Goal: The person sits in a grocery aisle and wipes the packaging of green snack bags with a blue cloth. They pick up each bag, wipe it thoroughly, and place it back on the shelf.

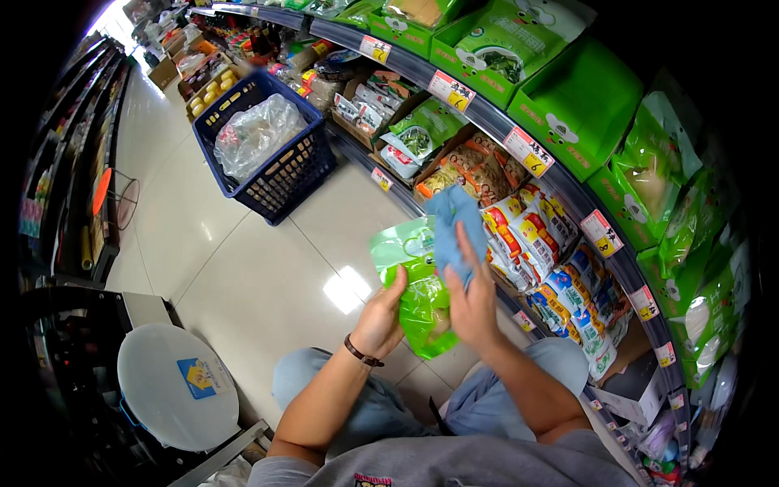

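Note:
My left hand (pixel 380 321) grips a glossy green plastic food pouch (pixel 420 292) by its left edge, thumb on the front. A folded light-blue cloth (pixel 456 228) is pressed in my right hand (pixel 473 299), over the pouch's upper right side. That cloth hides part of the pouch's front. Both hands are above my bent knees, in front of the shelf. Just beyond them, on the lower shelf, lie red, yellow and white packets (pixel 529 228). An open green display box (pixel 578 115) stands on the shelf above.
A dark-blue plastic basket (pixel 277 198) holding a clear plastic bag (pixel 258 134) stands on the tiled floor. Shelf edges with price tags (pixel 528 151) curve along my right. At the lower left is a white-lidded tub (pixel 176 420). A dark shelf rack lines the far left.

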`<move>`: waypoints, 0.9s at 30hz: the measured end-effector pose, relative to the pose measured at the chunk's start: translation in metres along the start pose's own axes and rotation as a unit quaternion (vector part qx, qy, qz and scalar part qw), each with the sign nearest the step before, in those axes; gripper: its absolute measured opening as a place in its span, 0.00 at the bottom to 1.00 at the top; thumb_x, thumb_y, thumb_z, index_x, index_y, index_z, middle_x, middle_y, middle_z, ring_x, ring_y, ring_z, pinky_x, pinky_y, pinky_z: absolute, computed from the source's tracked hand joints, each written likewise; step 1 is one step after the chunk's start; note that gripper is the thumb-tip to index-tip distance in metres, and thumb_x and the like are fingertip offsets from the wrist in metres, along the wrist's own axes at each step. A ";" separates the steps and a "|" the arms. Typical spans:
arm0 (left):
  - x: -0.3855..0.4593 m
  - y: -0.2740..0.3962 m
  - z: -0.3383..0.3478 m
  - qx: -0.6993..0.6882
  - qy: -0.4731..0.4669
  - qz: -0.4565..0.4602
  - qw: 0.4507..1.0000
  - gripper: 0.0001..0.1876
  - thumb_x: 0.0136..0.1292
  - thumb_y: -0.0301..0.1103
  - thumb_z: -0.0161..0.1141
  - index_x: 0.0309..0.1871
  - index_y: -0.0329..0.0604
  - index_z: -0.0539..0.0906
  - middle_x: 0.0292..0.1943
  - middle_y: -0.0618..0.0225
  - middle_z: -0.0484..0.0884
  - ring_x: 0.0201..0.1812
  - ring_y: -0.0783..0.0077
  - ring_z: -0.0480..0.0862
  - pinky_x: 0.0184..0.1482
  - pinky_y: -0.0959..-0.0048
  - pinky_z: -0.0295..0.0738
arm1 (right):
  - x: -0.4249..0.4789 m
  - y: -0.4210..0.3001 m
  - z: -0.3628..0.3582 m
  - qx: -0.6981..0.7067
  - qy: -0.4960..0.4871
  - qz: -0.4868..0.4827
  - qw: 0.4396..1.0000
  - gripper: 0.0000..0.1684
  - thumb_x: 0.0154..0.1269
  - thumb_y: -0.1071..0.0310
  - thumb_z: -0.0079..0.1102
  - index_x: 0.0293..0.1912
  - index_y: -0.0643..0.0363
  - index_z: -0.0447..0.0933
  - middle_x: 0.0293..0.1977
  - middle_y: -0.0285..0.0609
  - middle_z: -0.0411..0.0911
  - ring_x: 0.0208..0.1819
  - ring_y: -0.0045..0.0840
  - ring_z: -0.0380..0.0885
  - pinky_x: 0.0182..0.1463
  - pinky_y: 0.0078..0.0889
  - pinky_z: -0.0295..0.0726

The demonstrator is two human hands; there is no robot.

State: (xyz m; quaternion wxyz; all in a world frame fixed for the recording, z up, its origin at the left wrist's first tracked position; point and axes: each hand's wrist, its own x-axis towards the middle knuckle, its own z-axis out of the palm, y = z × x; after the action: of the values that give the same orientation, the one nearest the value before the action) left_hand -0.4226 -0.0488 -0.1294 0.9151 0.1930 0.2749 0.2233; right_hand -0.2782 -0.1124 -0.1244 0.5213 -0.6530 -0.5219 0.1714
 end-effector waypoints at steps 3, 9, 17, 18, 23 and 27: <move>0.004 0.001 -0.015 0.008 0.010 0.038 0.999 0.28 0.75 0.53 0.44 0.67 0.41 0.67 0.61 0.63 0.75 0.61 0.64 0.76 0.63 0.61 0.71 | -0.026 -0.002 0.010 -0.033 -0.023 0.005 0.999 0.34 0.67 0.73 0.52 0.71 0.61 0.57 0.64 0.64 0.62 0.65 0.58 0.63 0.67 0.48 0.63; 0.003 -0.007 -0.011 0.096 -0.001 -0.010 0.995 0.29 0.76 0.53 0.42 0.66 0.38 0.67 0.60 0.63 0.75 0.59 0.67 0.76 0.62 0.64 0.70 | -0.002 0.004 -0.003 0.041 0.007 -0.003 0.999 0.30 0.69 0.71 0.51 0.69 0.62 0.61 0.61 0.63 0.66 0.63 0.54 0.66 0.66 0.45 0.64; 0.010 -0.015 0.006 0.056 0.016 -0.033 0.998 0.41 0.67 0.71 0.37 0.70 0.46 0.64 0.65 0.59 0.71 0.65 0.61 0.73 0.67 0.58 0.66 | -0.007 -0.006 0.007 -0.212 -0.101 -0.165 0.958 0.22 0.62 0.65 0.59 0.53 0.67 0.76 0.55 0.59 0.73 0.61 0.50 0.69 0.70 0.53 0.59; 0.011 -0.010 -0.002 0.013 0.003 -0.039 0.999 0.42 0.66 0.72 0.38 0.70 0.46 0.65 0.65 0.58 0.72 0.64 0.60 0.74 0.66 0.57 0.68 | -0.013 -0.009 0.011 -0.214 -0.119 -0.166 0.955 0.23 0.60 0.64 0.60 0.53 0.66 0.76 0.54 0.59 0.73 0.62 0.48 0.69 0.71 0.53 0.58; 0.017 0.010 -0.010 -0.114 -0.037 0.008 0.993 0.46 0.64 0.75 0.39 0.67 0.40 0.68 0.61 0.56 0.76 0.59 0.58 0.78 0.63 0.59 0.73 | -0.037 -0.030 0.013 -0.193 -0.191 -0.211 0.939 0.25 0.53 0.64 0.61 0.52 0.62 0.77 0.53 0.56 0.76 0.66 0.44 0.66 0.73 0.53 0.54; 0.022 0.027 -0.023 -0.120 -0.095 0.059 0.987 0.35 0.71 0.60 0.47 0.65 0.36 0.69 0.59 0.55 0.77 0.57 0.58 0.79 0.62 0.58 0.73 | -0.046 -0.019 0.015 -0.231 -0.201 -0.266 0.914 0.24 0.55 0.64 0.57 0.53 0.58 0.78 0.53 0.53 0.77 0.69 0.42 0.63 0.72 0.55 0.54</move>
State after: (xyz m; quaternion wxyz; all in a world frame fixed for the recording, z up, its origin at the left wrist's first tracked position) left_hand -0.4284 -0.0096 -0.1435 0.9388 0.1185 0.1461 0.2886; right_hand -0.3178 -0.1460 -0.1284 0.2660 -0.5438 -0.7955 0.0284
